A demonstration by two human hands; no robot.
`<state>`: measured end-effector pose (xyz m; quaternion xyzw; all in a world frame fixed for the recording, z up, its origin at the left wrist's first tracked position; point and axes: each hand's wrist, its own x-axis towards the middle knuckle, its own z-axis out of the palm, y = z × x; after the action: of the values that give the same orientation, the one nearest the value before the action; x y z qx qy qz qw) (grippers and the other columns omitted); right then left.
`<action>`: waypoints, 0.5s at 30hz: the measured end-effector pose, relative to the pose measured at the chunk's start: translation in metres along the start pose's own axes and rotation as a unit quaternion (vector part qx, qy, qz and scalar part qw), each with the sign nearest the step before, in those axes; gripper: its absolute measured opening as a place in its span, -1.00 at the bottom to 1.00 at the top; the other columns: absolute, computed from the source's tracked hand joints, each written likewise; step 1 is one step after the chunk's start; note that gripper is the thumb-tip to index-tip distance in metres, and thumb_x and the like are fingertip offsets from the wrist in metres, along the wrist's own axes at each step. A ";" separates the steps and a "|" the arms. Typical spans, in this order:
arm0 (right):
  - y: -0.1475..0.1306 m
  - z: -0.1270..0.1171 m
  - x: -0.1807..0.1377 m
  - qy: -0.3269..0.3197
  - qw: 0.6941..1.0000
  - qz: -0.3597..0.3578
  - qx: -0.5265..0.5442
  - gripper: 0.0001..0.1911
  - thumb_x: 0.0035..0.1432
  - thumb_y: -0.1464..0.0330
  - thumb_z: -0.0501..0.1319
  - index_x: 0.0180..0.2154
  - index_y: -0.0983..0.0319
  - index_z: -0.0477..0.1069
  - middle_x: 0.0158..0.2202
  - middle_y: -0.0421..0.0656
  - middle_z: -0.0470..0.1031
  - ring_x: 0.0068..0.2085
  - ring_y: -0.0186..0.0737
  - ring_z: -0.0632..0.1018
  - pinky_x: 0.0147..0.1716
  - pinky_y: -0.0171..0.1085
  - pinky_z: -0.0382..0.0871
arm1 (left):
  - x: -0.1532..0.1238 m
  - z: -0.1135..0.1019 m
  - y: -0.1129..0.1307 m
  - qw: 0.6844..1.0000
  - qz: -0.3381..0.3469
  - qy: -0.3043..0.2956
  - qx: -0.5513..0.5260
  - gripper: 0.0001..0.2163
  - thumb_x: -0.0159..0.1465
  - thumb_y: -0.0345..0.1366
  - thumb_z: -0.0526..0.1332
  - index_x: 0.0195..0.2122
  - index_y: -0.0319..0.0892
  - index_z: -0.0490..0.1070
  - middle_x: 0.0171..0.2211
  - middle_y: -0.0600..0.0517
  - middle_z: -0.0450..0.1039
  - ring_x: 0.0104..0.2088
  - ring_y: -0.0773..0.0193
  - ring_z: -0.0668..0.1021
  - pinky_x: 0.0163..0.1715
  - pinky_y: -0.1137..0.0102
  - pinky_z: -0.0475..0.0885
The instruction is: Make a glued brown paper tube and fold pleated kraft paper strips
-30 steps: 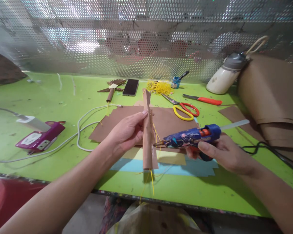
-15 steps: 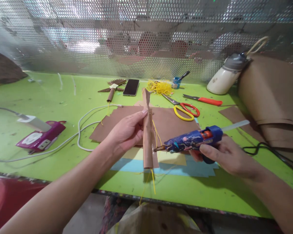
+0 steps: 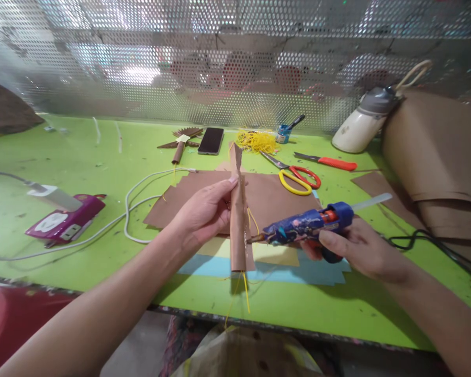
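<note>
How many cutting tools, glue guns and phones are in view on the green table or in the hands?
Cutting tools: 2, the scissors and the orange-handled knife
Glue guns: 1, the glue gun in the right hand
Phones: 1, the phone
Total: 4

Bright backlight through mesh, wide-angle edge distortion.
</note>
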<state>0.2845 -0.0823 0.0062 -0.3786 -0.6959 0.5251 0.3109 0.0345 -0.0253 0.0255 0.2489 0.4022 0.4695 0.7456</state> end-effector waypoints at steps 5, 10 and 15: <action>-0.002 0.005 0.005 0.026 0.998 0.014 0.057 -0.73 0.24 0.20 0.12 -0.33 0.27 0.42 -0.39 -0.10 0.49 -0.36 -0.24 0.47 -0.38 -0.32 0.35 | -0.001 -0.002 -0.005 0.999 -0.010 -0.037 0.013 -0.83 0.30 -0.43 0.10 -0.24 -0.34 0.49 -0.38 -0.08 0.53 -0.47 0.32 0.56 -0.40 0.41 0.55; -0.004 0.004 0.004 0.008 0.999 0.012 0.040 -0.70 0.23 0.16 0.13 -0.33 0.25 0.43 -0.43 -0.12 0.47 -0.39 -0.25 0.47 -0.40 -0.31 0.35 | -0.002 -0.001 -0.004 0.999 -0.016 -0.038 0.002 -0.83 0.30 -0.42 0.11 -0.21 -0.34 0.48 -0.37 -0.09 0.52 -0.45 0.29 0.57 -0.38 0.37 0.56; 0.002 0.002 0.003 -0.040 0.996 0.016 0.083 -0.66 0.26 0.15 0.08 -0.37 0.25 0.42 -0.44 -0.11 0.46 -0.39 -0.26 0.46 -0.42 -0.34 0.30 | -0.003 0.003 0.001 1.000 -0.009 -0.007 -0.007 -0.83 0.31 -0.44 0.09 -0.24 -0.33 0.48 -0.42 -0.06 0.52 -0.48 0.32 0.56 -0.42 0.41 0.54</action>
<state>0.2821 -0.0801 0.0036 -0.3415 -0.6557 0.6007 0.3043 0.0357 -0.0277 0.0289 0.2434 0.3955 0.4639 0.7544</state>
